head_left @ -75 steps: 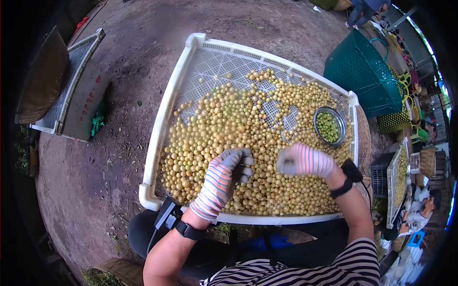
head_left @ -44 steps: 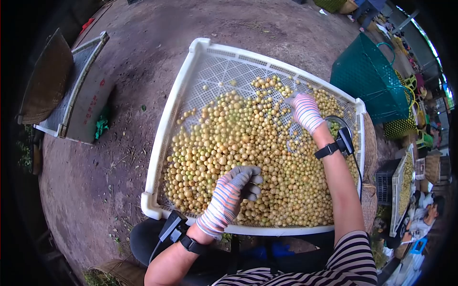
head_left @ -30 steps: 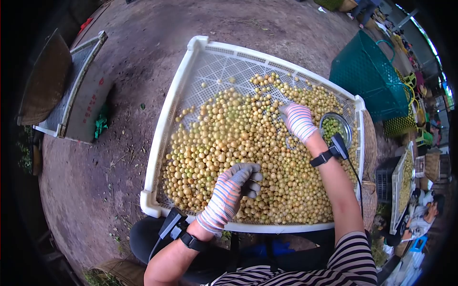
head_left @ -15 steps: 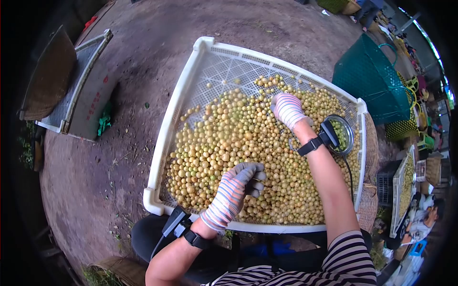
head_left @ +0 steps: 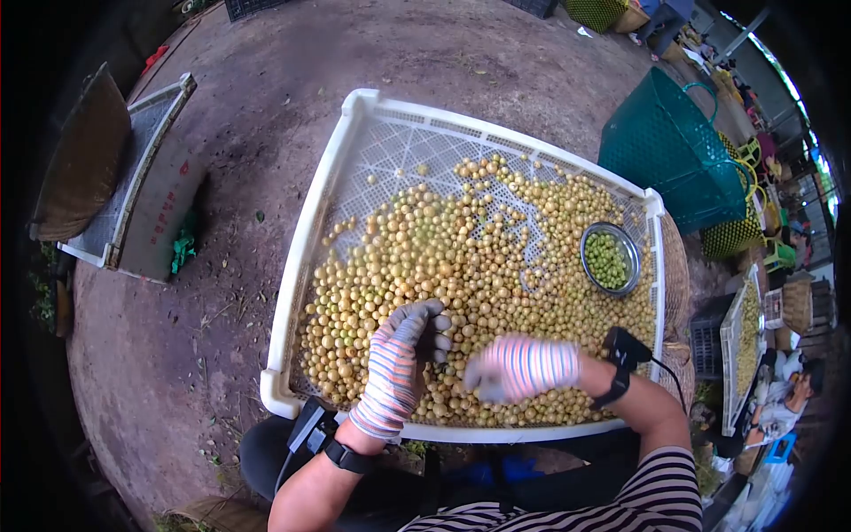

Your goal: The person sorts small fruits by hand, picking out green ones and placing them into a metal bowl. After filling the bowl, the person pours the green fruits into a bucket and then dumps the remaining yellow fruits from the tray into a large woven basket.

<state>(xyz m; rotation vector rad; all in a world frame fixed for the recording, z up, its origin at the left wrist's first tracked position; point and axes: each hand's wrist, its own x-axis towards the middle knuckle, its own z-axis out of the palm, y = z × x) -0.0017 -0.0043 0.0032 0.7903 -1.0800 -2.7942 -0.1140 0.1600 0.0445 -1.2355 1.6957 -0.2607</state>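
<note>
Small round yellow-brown fruits (head_left: 355, 328) lie spread over a white plastic mesh tray (head_left: 306, 235). My left hand (head_left: 403, 350), in a striped glove with grey fingers, is low over the near part of the fruits. Its fingers are curled together, and what they hold, if anything, is hidden. Just to its right, my right hand (head_left: 523, 368) hovers close over the fruits, its fingers smeared by motion. On the right side of the tray, a round metal bowl (head_left: 635, 263) holds greener fruits (head_left: 606, 261).
A tall green woven basket (head_left: 665, 146) stands beyond the tray's right corner. Another tray (head_left: 164, 208) leans on its side at the left with a brown woven piece (head_left: 84, 164). At the far right, a person (head_left: 784, 408) is near another fruit-filled tray (head_left: 737, 355).
My right hand has come back from the far fruits toward my left hand, uncovering the bowl and a bare patch of mesh. My left hand stays curled over the near fruits.
</note>
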